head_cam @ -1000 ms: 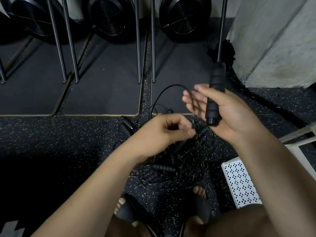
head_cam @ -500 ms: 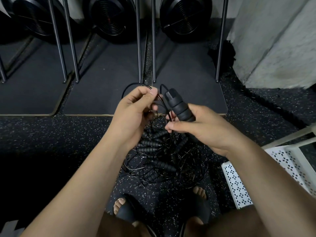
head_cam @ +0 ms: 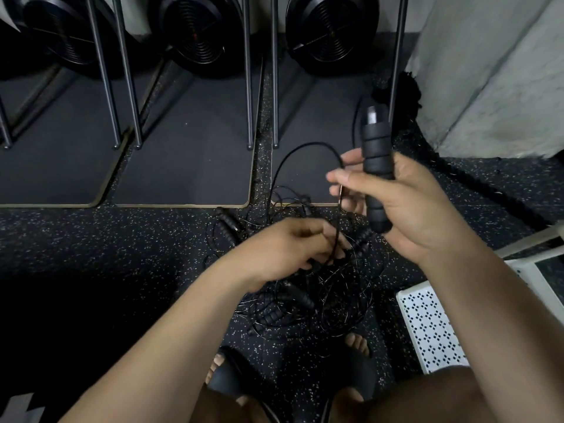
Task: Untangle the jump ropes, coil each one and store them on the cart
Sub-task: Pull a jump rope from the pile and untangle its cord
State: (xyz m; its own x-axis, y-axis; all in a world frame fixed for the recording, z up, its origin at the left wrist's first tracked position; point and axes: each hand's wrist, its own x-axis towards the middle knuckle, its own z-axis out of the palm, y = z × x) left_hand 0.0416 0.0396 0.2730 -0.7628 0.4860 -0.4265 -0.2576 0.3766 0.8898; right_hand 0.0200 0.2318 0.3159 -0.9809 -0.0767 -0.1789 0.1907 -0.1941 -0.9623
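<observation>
A tangle of thin black jump ropes (head_cam: 320,300) with several ribbed black handles lies on the speckled floor in front of my feet. My right hand (head_cam: 406,209) holds one black foam handle (head_cam: 377,166) upright, thumb across it. A thin black cord (head_cam: 305,148) arcs from near that hand down toward the pile. My left hand (head_cam: 287,248) is lower, over the tangle, its fingers curled round the cord. The white perforated cart shelf (head_cam: 427,328) shows at the lower right.
Dark floor mats (head_cam: 183,148) with metal rack legs (head_cam: 248,87) and black fan wheels (head_cam: 198,29) fill the back. A concrete wall (head_cam: 494,71) stands at the upper right, with a thick black rope (head_cam: 476,184) along its base. My sandalled feet (head_cam: 232,377) are below the pile.
My right hand swung the handle from beside the left hand up and to the right, now upright. My left hand dropped lower over the tangle with the cord.
</observation>
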